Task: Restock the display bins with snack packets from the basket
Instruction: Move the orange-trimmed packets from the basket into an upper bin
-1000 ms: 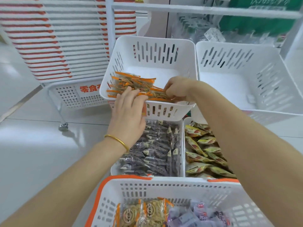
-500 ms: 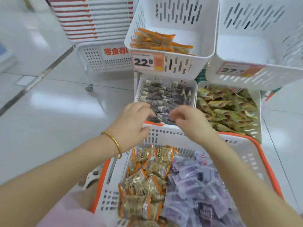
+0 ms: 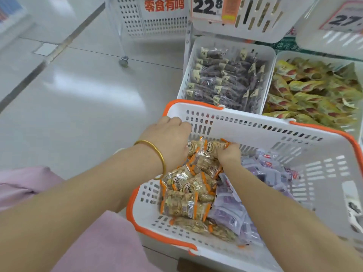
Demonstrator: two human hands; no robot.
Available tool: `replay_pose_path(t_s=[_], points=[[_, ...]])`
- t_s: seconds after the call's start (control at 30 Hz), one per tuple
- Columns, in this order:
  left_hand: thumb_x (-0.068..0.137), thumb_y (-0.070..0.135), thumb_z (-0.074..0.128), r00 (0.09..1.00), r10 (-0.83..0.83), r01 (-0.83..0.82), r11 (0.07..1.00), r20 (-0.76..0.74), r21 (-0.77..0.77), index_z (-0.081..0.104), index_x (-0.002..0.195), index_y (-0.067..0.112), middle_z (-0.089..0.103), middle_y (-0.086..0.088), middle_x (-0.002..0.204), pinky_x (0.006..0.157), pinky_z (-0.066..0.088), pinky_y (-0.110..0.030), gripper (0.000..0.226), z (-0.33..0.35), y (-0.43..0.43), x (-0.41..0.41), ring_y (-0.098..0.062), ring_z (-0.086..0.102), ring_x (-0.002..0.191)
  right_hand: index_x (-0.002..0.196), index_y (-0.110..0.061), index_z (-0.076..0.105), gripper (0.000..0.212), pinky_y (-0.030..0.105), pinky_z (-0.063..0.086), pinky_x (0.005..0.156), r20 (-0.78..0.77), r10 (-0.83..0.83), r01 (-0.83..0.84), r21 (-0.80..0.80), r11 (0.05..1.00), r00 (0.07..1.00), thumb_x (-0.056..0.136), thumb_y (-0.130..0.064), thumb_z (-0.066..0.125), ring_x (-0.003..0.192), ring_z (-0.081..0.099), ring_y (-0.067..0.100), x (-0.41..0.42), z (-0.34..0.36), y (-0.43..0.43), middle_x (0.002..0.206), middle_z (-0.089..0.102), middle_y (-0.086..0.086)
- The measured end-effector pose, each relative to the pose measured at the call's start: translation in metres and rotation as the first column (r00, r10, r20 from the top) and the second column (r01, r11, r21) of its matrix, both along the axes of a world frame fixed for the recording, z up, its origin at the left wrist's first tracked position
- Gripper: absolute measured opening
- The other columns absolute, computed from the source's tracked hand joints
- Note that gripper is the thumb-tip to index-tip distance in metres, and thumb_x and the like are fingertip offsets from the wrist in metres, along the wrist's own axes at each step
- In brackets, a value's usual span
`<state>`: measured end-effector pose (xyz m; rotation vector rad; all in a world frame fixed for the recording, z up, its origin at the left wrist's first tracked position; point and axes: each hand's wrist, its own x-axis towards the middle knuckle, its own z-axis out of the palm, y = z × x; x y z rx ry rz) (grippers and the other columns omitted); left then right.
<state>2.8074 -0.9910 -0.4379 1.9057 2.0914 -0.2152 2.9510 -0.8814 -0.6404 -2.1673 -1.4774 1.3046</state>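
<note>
A white basket with an orange rim (image 3: pixel 261 127) sits in front of me, holding orange-edged snack packets (image 3: pixel 182 201) on its left and purple packets (image 3: pixel 233 214) on its right. Both my hands are down inside it, at the far end of the orange-edged pile. My left hand (image 3: pixel 169 140), with a gold bangle on the wrist, curls its fingers into the packets. My right hand (image 3: pixel 228 153) grips a bunch of the same packets from the other side. The upper display bin with the 22.8 price tag (image 3: pixel 253 26) shows only its front wall at the top.
Below the upper bins, one white bin (image 3: pixel 188 75) holds dark purple packets and the bin to its right (image 3: pixel 314 89) holds yellow-green packets. A second upper bin (image 3: pixel 326 36) is at the top right. A wheeled white rack (image 3: pixel 137 22) stands on the grey floor to the left.
Both hands left the upper bin, came down over the basket and dug into the orange-edged packets. The view tilted down, so the basket now fills the lower frame.
</note>
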Motion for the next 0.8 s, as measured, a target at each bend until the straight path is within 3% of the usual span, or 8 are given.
replay_pose_path(t_s=[0.07, 0.17, 0.27, 0.37, 0.47, 0.57, 0.63, 0.8], points=[[0.095, 0.029, 0.042, 1.000, -0.001, 0.001, 1.000, 0.004, -0.008, 0.038, 0.133, 0.017, 0.042, -0.005, 0.135, 0.100, 0.039, -0.038, 0.040, 0.001, 0.003, -0.001, -0.024, 0.035, 0.126, 0.089, 0.000, 0.049, 0.025, 0.031, 0.042, 0.059, -0.050, -0.074, 0.071, -0.062, 0.996, 0.996, 0.089, -0.020, 0.064, 0.056, 0.047, 0.018, -0.001, 0.001, 0.002, 0.066, 0.048, 0.007], [0.095, 0.030, 0.044, 1.000, 0.006, -0.006, 1.000, 0.001, -0.029, 0.037, 0.134, 0.017, 0.042, -0.006, 0.135, 0.100, 0.040, -0.039, 0.041, 0.000, 0.005, -0.001, -0.025, 0.035, 0.126, 0.068, -0.007, 0.042, 0.033, 0.035, 0.045, 0.068, -0.060, -0.070, 0.061, -0.137, 0.989, 0.996, 0.088, -0.019, 0.066, 0.058, 0.044, 0.018, 0.003, 0.004, -0.001, 0.062, 0.042, 0.005], [0.095, 0.032, 0.043, 1.000, 0.013, -0.013, 0.999, 0.006, -0.051, 0.037, 0.134, 0.016, 0.041, -0.007, 0.135, 0.101, 0.039, -0.040, 0.042, -0.003, 0.003, 0.000, -0.026, 0.034, 0.127, 0.064, -0.008, 0.041, 0.036, 0.048, 0.051, 0.073, -0.149, -0.111, 0.084, -0.175, 0.981, 0.983, 0.085, -0.019, 0.068, 0.062, 0.043, 0.023, 0.012, 0.011, -0.006, 0.061, 0.039, 0.007], [0.096, 0.031, 0.043, 1.000, 0.019, -0.017, 0.998, 0.021, -0.062, 0.037, 0.134, 0.016, 0.040, -0.007, 0.135, 0.101, 0.039, -0.040, 0.042, -0.003, 0.001, 0.003, -0.026, 0.032, 0.128, 0.067, -0.008, 0.046, 0.033, 0.044, 0.048, 0.069, -0.315, -0.228, 0.138, -0.285, 0.949, 0.921, 0.084, -0.020, 0.071, 0.065, 0.047, 0.025, 0.027, 0.022, -0.012, 0.067, 0.044, 0.007], [0.096, 0.030, 0.043, 1.000, 0.009, -0.007, 0.997, 0.026, -0.074, 0.038, 0.134, 0.016, 0.041, -0.007, 0.133, 0.099, 0.040, -0.040, 0.041, -0.003, 0.001, 0.006, -0.026, 0.032, 0.126, 0.088, -0.007, 0.056, 0.023, 0.043, 0.053, 0.070, -0.405, -0.319, 0.139, -0.414, 0.899, 0.857, 0.084, -0.025, 0.071, 0.071, 0.052, 0.026, 0.037, 0.027, -0.022, 0.079, 0.049, 0.008], [0.095, 0.030, 0.044, 1.000, -0.009, 0.010, 0.997, 0.019, -0.073, 0.040, 0.132, 0.016, 0.041, -0.007, 0.131, 0.099, 0.040, -0.041, 0.040, -0.004, 0.003, 0.009, -0.026, 0.033, 0.124, 0.091, -0.010, 0.054, 0.022, 0.036, 0.051, 0.062, -0.400, -0.272, 0.067, -0.458, 0.887, 0.875, 0.086, -0.025, 0.069, 0.060, 0.042, 0.019, 0.037, 0.023, -0.032, 0.066, 0.043, 0.005], [0.095, 0.030, 0.044, 1.000, -0.012, 0.014, 0.998, 0.019, -0.066, 0.041, 0.130, 0.015, 0.042, -0.007, 0.131, 0.100, 0.039, -0.041, 0.038, -0.005, 0.004, 0.009, -0.027, 0.034, 0.124, 0.095, -0.009, 0.052, 0.027, 0.035, 0.052, 0.063, -0.392, -0.203, 0.011, -0.440, 0.898, 0.897, 0.085, -0.026, 0.070, 0.058, 0.046, 0.018, 0.033, 0.018, -0.038, 0.055, 0.046, 0.003], [0.095, 0.030, 0.043, 1.000, -0.019, 0.020, 0.998, 0.023, -0.062, 0.042, 0.130, 0.014, 0.041, -0.008, 0.132, 0.101, 0.038, -0.041, 0.038, -0.007, 0.007, 0.009, -0.028, 0.034, 0.125, 0.082, -0.011, 0.051, 0.025, 0.026, 0.046, 0.055, -0.346, 0.000, -0.117, -0.318, 0.941, 0.938, 0.084, -0.027, 0.070, 0.060, 0.052, 0.015, 0.026, 0.017, -0.055, 0.068, 0.055, 0.004]])
